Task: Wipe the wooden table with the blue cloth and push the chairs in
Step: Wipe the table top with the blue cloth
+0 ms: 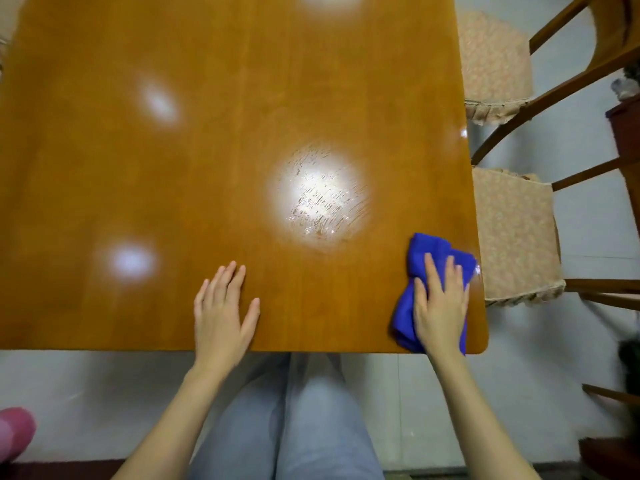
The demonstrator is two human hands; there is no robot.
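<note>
1. Two hands rest on the glossy orange-brown wooden surface; the left hand lies flat, fingers spread, holding nothing.
2. Right hand presses palm-down on the crumpled blue cloth, fingers spread, no pinch.
3. Cloth sits at the near right corner, directly under that grip, its long axis running away from the person.
4. Unwiped surface lies leftward and ahead.
5. Two padded wooden chairs stand beside the right edge.

Open, bare desk across the left, middle and far stretches. Blocked only along the near edge: left hand flat near centre, right hand pressing blue cloth at the near right corner. Two chairs crowding the right side.
</note>
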